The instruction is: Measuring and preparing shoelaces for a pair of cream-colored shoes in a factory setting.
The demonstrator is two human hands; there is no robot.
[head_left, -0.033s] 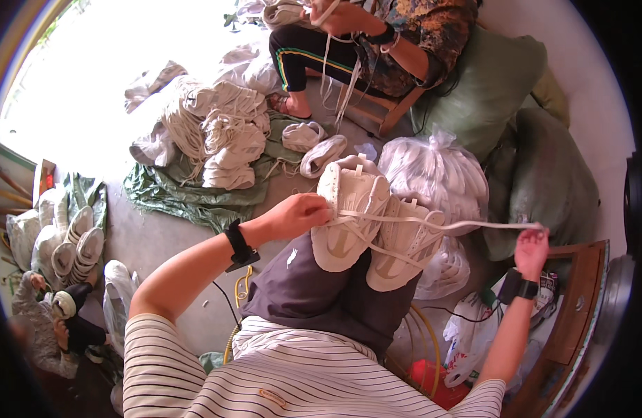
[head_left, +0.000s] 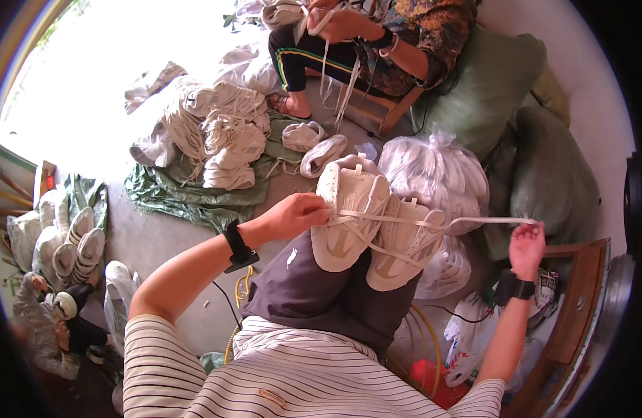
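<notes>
Two cream-coloured sneakers lie side by side across my knees, the left sneaker (head_left: 349,240) and the right sneaker (head_left: 397,261). A flat off-white shoelace (head_left: 484,220) runs from them out to the right. Its far end is pinched in the fingertips of my right hand (head_left: 527,249), so the lace stretches nearly straight. My left hand (head_left: 301,212) is closed against the left side of the left sneaker, beside its eyelets; what its fingers grip is hidden. More lace crosses loosely over both sneakers.
A clear bag of shoes (head_left: 432,174) stands beyond my knees, near bulging green sacks (head_left: 488,83). Sneakers (head_left: 223,132) are heaped on green sheeting (head_left: 181,198). A seated co-worker (head_left: 418,42) handles laces; another person (head_left: 42,320) is at far left. A wooden frame (head_left: 578,299) borders the right.
My right hand has shifted slightly up and left, still pinching the lace end. My left hand and both sneakers stay put. The co-worker's hands have moved a little.
</notes>
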